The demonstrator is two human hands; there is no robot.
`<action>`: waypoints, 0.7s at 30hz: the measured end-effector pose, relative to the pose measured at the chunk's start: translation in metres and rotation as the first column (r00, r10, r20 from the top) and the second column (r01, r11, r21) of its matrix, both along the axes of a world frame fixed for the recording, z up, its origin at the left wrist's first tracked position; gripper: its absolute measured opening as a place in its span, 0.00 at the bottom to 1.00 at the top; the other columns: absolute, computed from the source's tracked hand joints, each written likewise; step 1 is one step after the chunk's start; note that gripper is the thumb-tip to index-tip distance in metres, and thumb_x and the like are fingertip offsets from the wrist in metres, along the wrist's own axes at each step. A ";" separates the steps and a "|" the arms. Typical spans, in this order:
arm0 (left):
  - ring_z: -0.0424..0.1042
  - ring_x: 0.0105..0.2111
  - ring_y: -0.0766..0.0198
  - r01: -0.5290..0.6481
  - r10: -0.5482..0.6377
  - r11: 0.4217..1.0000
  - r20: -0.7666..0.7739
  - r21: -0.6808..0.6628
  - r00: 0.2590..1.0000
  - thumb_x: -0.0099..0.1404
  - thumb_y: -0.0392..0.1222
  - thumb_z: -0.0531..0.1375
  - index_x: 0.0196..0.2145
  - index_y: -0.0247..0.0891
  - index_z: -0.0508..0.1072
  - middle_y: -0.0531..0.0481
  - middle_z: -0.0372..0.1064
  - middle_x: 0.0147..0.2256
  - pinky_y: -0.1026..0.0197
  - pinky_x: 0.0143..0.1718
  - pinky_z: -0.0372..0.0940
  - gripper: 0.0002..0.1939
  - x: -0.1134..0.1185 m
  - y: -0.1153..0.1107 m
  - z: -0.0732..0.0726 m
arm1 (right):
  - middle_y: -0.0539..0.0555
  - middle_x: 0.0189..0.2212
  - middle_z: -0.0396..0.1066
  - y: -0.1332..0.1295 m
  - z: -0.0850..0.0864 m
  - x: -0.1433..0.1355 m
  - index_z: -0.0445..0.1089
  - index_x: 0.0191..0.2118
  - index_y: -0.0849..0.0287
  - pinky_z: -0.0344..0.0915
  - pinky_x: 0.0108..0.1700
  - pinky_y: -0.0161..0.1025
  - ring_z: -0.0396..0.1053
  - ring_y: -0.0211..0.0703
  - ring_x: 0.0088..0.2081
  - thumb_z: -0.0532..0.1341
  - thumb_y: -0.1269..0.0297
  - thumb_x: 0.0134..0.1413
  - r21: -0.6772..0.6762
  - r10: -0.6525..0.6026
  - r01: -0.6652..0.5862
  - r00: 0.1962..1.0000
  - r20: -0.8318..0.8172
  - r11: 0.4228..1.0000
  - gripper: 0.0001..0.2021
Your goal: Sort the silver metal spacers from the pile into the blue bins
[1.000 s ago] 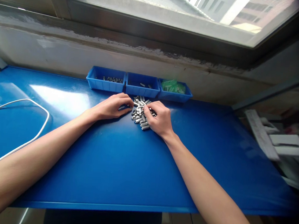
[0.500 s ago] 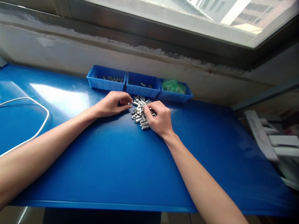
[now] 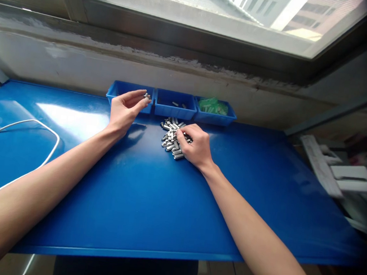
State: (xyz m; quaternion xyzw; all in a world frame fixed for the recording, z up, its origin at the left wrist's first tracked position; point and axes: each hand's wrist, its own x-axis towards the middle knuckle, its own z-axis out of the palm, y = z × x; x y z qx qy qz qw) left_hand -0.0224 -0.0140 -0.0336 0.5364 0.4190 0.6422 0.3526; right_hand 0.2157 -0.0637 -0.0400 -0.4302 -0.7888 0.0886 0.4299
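My left hand (image 3: 126, 108) is raised over the front of the left blue bin (image 3: 117, 86), a small metal piece (image 3: 146, 95) pinched between thumb and fingertips. On the blue table (image 3: 151, 203) lies a pile of small metal parts (image 3: 171, 137), long and short ones mixed. My right hand (image 3: 195, 145) rests on the pile's right side with fingers and thumb closed together; what they hold, if anything, is hidden. The middle bin (image 3: 175, 111) has a few metal pieces inside. Green plastic bags (image 3: 213, 105) fill the right bin (image 3: 216, 119).
A white cable (image 3: 58, 138) curves over the table's left side, near my left forearm. Beyond the bins stand a wall and a window frame. White and grey objects (image 3: 350, 173) are at the right, past the table edge.
My left hand has moved from the pile's left edge up and left to the left bin, carrying the small piece. My right hand has stayed in place.
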 end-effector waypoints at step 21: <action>0.82 0.37 0.57 0.027 0.003 0.994 -0.274 0.104 0.962 0.65 0.51 0.66 0.42 0.34 0.82 0.43 0.81 0.37 0.58 0.43 0.77 0.17 0.003 -0.006 0.006 | 0.55 0.32 0.79 0.000 0.001 0.000 0.74 0.31 0.56 0.70 0.43 0.47 0.74 0.49 0.37 0.61 0.64 0.63 -0.007 -0.004 0.004 1.000 0.001 1.000 0.09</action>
